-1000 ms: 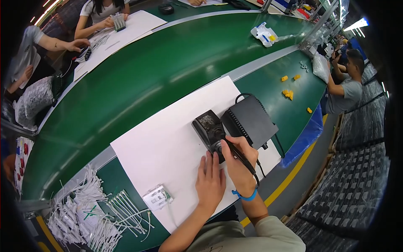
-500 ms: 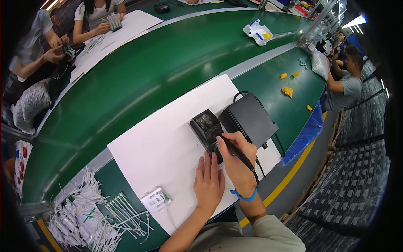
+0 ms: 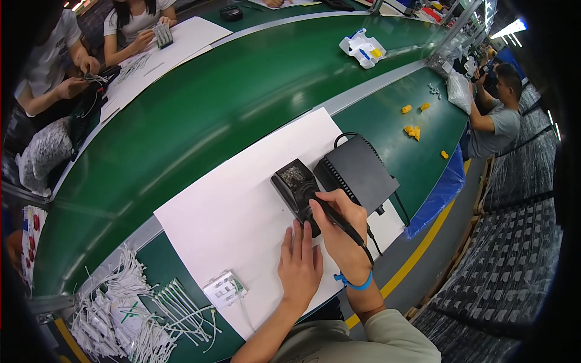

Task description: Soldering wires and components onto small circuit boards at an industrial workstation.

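Observation:
My right hand [image 3: 342, 233] grips a black soldering iron handle [image 3: 336, 219] like a pen, its tip pointing into the black iron stand [image 3: 294, 185] on the white sheet [image 3: 236, 212]. A black cord runs back from the handle past my wrist, which wears a blue band. My left hand [image 3: 300, 266] lies flat, fingers together, on the sheet just below the stand, holding nothing. A black soldering station box [image 3: 361, 172] sits right of the stand.
A small white part with wires [image 3: 224, 289] lies near the sheet's lower corner, beside a heap of white cables [image 3: 130, 308]. A green conveyor belt [image 3: 200, 115] runs behind. Yellow pieces [image 3: 413, 130] lie to the right. Other people work across the belt and at far right.
My hands have barely shifted; the iron stays at the stand. A white tray on the conveyor has drifted left along the belt. People opposite moved their hands.

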Demonstrator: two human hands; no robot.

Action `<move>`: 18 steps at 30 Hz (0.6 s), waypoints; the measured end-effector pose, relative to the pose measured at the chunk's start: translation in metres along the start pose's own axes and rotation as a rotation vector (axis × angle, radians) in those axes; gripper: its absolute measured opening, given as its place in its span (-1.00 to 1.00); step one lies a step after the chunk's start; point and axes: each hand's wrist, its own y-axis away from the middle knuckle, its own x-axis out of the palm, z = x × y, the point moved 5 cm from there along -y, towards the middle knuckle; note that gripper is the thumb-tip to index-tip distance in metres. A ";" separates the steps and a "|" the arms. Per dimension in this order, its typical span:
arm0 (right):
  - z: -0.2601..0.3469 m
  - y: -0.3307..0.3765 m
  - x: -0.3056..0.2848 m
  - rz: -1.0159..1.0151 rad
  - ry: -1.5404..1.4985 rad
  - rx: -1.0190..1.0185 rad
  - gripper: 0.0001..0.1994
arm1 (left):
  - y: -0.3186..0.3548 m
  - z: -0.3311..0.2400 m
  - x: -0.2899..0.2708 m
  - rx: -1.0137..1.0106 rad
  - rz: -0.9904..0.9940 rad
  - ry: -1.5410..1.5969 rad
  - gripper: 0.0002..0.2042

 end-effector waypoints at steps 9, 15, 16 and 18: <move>-0.004 0.004 0.001 -0.028 0.008 -0.034 -0.85 | 0.000 0.000 -0.001 0.006 -0.020 -0.005 -0.45; -0.008 0.005 0.001 -0.057 -0.014 -0.021 -0.86 | -0.001 -0.001 -0.002 -0.002 -0.016 -0.007 -0.45; -0.008 0.006 0.001 -0.058 -0.018 -0.031 -0.86 | -0.001 -0.002 -0.002 -0.001 -0.027 0.009 -0.45; -0.009 0.006 0.001 -0.064 -0.019 -0.029 -0.86 | -0.001 -0.001 -0.002 -0.007 -0.015 -0.005 -0.45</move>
